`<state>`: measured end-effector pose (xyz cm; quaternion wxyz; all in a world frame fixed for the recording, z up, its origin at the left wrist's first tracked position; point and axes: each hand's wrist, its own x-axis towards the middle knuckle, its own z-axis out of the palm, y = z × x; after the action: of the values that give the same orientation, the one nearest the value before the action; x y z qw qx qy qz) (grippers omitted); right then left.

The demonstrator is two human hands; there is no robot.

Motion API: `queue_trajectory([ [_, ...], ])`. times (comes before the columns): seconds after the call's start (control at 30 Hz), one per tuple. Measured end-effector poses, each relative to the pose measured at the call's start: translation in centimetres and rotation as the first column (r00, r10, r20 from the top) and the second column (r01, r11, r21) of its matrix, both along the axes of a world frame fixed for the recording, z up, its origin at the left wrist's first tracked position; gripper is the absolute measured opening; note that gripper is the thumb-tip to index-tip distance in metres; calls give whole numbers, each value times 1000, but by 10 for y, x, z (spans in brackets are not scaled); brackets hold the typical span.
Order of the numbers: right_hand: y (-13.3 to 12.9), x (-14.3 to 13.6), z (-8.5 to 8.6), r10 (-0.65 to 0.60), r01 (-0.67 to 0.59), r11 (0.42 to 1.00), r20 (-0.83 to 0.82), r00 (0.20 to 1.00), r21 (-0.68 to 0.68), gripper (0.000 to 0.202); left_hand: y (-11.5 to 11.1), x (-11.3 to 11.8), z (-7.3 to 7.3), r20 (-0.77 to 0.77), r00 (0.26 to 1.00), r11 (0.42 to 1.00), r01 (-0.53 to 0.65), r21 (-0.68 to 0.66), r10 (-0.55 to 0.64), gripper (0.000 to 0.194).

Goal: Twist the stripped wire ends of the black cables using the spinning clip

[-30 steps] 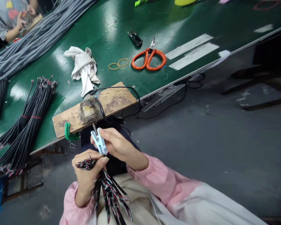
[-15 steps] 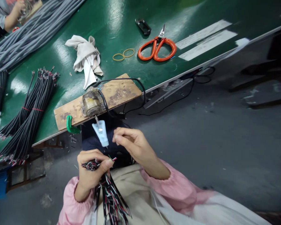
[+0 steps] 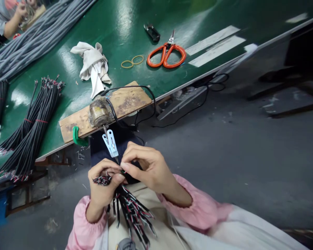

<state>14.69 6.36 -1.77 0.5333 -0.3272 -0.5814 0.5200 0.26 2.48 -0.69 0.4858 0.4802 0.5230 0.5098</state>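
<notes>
A bundle of black wires [image 3: 135, 211] with red and white ends hangs from my left hand [image 3: 103, 185], whose fingers are wrapped round it. Close beside it, the thumb and forefinger of my right hand [image 3: 146, 166] pinch the thin end of a wire from the bundle. Just above the fingertips, a light blue clip [image 3: 110, 143] sits on a metal spindle that points down from a small motor [image 3: 98, 113]. The motor is fixed on a stained wooden board [image 3: 127, 100] at the table's edge.
On the green table [image 3: 114, 31] are a white cloth [image 3: 91, 66], yellow rubber bands [image 3: 132, 61], orange-handled scissors [image 3: 167, 55], a black cutter [image 3: 151, 33], tied black wire bundles [image 3: 39, 121] and grey cables [image 3: 47, 38]. A green clamp [image 3: 78, 136] grips the board. Another person's hand [image 3: 21, 11] shows top left.
My right hand has come left and down to my left hand and now pinches a wire end. The hanging wires have swung right. The blue clip has turned, and the view has shifted slightly.
</notes>
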Motion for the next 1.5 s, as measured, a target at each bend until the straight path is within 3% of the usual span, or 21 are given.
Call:
queue_trajectory([
  [0.13,-2,5,-3,42,-42,999,-9,999,-34,26,0,-3,-4,21,998,998,54,44,-55,35],
  [0.27,-3,14,-2,225,-225,974,-10,974,1,32,4,-1,-13,179,976,987,103,125,-125,33],
  [0.37,-4,18,-2,366,-366,930,-34,930,-7,41,5,0,-21,300,947,987,72,146,-113,27],
  [0.47,-5,16,-4,427,-427,904,-94,899,14,46,2,-4,-23,264,961,992,61,107,-87,29],
  [0.63,-5,8,-10,106,-105,993,-17,994,49,21,-5,-10,-13,57,992,993,116,-24,-115,36],
  [0.77,-3,1,-12,-18,18,973,0,1000,228,10,-8,-8,-7,113,989,991,105,-88,-95,32],
  [0.87,-3,-5,-13,-88,94,966,-36,995,239,15,-9,-6,-7,135,991,990,40,-137,-22,33],
  [1.0,-3,-10,-16,-84,96,983,-82,993,157,15,-10,-6,-7,127,991,986,-18,-166,39,33],
  [1.27,-1,-9,-22,-23,14,998,-157,987,-57,7,-9,-6,-3,143,989,985,-19,-173,44,35],
  [1.5,-3,-12,-19,-47,34,997,-192,980,-71,12,-6,-4,-2,91,995,978,-13,-208,32,41],
])
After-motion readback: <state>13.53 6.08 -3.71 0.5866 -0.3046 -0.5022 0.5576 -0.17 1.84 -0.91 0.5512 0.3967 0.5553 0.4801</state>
